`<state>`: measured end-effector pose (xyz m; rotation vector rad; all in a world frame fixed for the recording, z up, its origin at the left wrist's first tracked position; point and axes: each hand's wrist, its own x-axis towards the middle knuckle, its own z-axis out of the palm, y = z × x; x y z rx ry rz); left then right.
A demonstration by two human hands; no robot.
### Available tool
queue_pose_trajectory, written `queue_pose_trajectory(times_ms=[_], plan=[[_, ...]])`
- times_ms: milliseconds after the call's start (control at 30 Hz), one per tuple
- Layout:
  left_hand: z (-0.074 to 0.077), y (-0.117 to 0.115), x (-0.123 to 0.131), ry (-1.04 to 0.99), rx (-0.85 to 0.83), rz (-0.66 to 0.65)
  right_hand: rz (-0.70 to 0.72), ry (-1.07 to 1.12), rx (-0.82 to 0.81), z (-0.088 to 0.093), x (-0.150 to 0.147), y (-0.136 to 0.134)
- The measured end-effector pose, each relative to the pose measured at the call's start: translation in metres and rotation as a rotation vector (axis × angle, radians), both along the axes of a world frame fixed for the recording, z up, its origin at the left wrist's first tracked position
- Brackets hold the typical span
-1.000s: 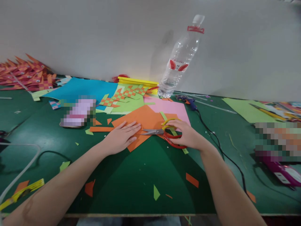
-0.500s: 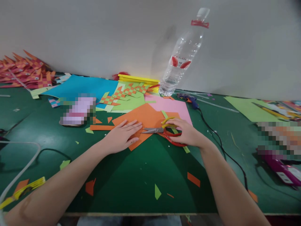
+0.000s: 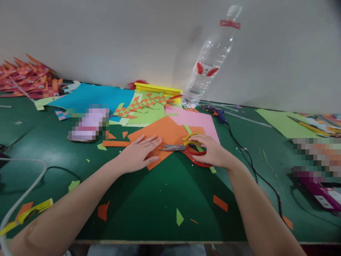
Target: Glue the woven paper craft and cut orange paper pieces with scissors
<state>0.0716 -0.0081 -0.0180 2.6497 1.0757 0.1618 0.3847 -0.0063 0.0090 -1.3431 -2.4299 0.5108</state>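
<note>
My left hand [image 3: 140, 153] lies flat on an orange paper sheet [image 3: 167, 128], its fingers stretched out. In my right hand [image 3: 213, 151] are the scissors [image 3: 177, 147], which have one yellow and one red handle loop. Their blades are a little apart and point left over the orange paper, close to my left fingertips. A thin green strip [image 3: 213, 169] passes beneath the scissor handles. Beside my left hand lies a narrow orange strip [image 3: 115, 143]. Behind the orange sheet is pink paper [image 3: 207, 124].
A phone [image 3: 90, 124] lies at the left, near blue paper [image 3: 90, 96] and woven fish [image 3: 135, 105]. A tilted water bottle [image 3: 207, 64] stands by the wall. The glue gun [image 3: 218, 115] trails a black cord at right. Paper scraps [image 3: 179, 217] dot the green table [image 3: 149, 209].
The view has shifted very slightly. Both hands, the scissors and the orange paper keep nearly the same places.
</note>
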Motion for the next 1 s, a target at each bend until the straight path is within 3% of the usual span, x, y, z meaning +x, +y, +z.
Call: queue_pose_trajectory(times_ms=[1000], plan=[[-0.001, 0.0, 0.0, 0.003, 0.029, 0.004, 0.004, -0.034, 0.011, -0.001, -0.015, 0.0]])
